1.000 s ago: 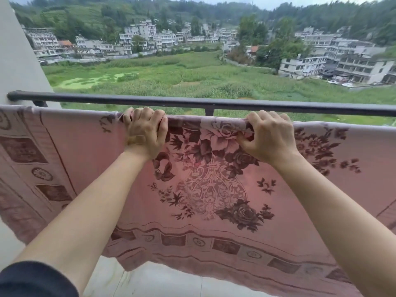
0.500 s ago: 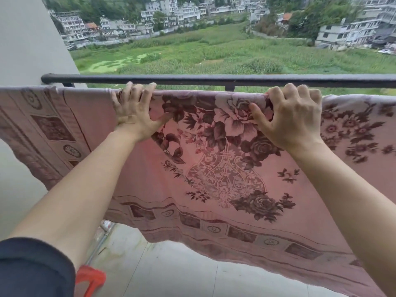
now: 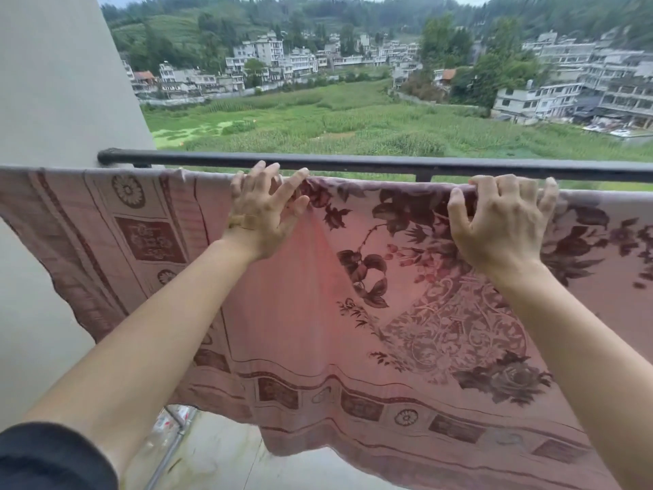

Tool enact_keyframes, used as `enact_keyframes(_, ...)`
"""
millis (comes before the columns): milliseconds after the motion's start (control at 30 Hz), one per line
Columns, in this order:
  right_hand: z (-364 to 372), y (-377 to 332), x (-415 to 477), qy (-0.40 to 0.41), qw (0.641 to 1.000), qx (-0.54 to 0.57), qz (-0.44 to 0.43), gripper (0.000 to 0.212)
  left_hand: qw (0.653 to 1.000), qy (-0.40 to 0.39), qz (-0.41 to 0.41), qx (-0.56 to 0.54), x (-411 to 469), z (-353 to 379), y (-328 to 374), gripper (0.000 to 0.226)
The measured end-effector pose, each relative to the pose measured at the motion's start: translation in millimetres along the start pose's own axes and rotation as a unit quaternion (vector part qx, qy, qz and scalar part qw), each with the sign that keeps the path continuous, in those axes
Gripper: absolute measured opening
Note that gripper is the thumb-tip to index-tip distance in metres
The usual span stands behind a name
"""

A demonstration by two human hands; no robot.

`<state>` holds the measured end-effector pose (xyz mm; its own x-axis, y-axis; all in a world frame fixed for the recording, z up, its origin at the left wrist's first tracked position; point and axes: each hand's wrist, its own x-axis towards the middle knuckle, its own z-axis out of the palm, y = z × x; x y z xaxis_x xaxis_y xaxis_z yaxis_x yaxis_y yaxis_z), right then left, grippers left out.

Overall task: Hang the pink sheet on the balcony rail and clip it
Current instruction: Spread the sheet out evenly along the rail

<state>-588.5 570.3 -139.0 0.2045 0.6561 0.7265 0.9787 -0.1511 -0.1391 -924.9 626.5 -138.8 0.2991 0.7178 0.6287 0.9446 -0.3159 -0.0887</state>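
The pink sheet (image 3: 289, 313), printed with dark red flowers and a bordered edge, hangs spread across the view just in front of and below the black balcony rail (image 3: 353, 160). My left hand (image 3: 263, 213) lies flat on the sheet's top edge with fingers spread, thumb and forefinger at the fold. My right hand (image 3: 494, 221) curls over the top edge further right and grips it. What the sheet's top edge rests on is hidden. No clip is in view.
A pale wall (image 3: 63, 83) closes the left side where the rail ends. Below the sheet lies a light concrete floor (image 3: 229, 454) with a metal pipe (image 3: 169, 450) along its left. Beyond the rail are green fields and white buildings.
My left hand has opened from a closed grip to spread fingers on the sheet's top edge. Both hands and the view have shifted right along the sheet.
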Motion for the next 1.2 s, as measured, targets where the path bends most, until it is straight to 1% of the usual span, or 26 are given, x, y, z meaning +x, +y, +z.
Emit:
enact_keyframes(33,2.6,-23.4,-0.8,-0.007,1.0,0.003,-0.006,0.055,1.0,-0.006,-0.013,-0.001,-3.5,0.5,-22.5,0.054)
enact_keyframes(133,9.0,-87.7,-4.6,-0.035,0.999,0.007,-0.035,0.058,0.999,-0.027,-0.015,0.012,-9.3,0.0,-87.2,0.056)
enact_keyframes(233,16.6,-153.6,-7.9,-0.044,0.997,0.012,-0.069,0.06,0.999,-0.026,-0.039,0.007,-7.9,-2.2,-143.7,0.055)
enact_keyframes(333,23.2,-211.5,-4.7,-0.053,0.994,0.022,-0.095,0.061,0.999,-0.029,-0.041,0.011,-11.4,1.5,-181.9,0.052)
enact_keyframes(467,33.6,-284.0,1.9,-0.067,0.987,0.022,-0.147,0.062,0.998,-0.023,-0.063,-0.019,-16.6,7.4,-227.2,0.06)
enact_keyframes(600,45.2,-350.0,5.9,-0.078,0.977,0.042,-0.195,0.063,0.996,-0.008,-0.086,-0.002,-21.7,8.4,-280.6,0.063)
enact_keyframes(667,50.6,-381.3,6.5,-0.083,0.972,0.057,-0.214,0.058,0.995,-0.011,-0.094,0.011,-26.1,6.4,-307.4,0.062)
enact_keyframes(767,56.3,-423.4,12.9,-0.089,0.964,0.108,-0.227,0.042,0.994,-0.017,-0.105,0.028,-29.2,3.9,-346.0,0.059)
enact_keyframes(800,57.5,-435.7,17.0,-0.092,0.961,0.128,-0.228,0.041,0.993,-0.019,-0.117,0.03,-29.4,3.9,-361.5,0.058)
enact_keyframes(867,60.5,-458.6,23.8,-0.088,0.954,0.155,-0.242,0.046,0.985,-0.008,-0.169,0.029,-31.9,3.8,-398.4,0.063)
enact_keyframes(900,62.2,-469.4,26.0,-0.081,0.95,0.161,-0.253,0.046,0.978,0.006,-0.21,0.021,-34.7,4.7,-417.7,0.067)
enact_keyframes(967,66.9,-491.5,27.0,-0.067,0.945,0.16,-0.276,0.043,0.956,0.035,-0.291,-0.008,-46.1,8.6,-452.1,0.063)
enact_keyframes(1100,72.3,-538.0,23.6,-0.083,0.939,0.155,-0.295,0.046,0.938,0.057,-0.34,-0.035,-63.0,14.5,-495.5,0.055)
enact_keyframes(1200,77.4,-577.3,23.1,-0.099,0.934,0.152,-0.308,0.05,0.911,0.088,-0.394,-0.086,-66.0,13.4,-534.8,0.069)
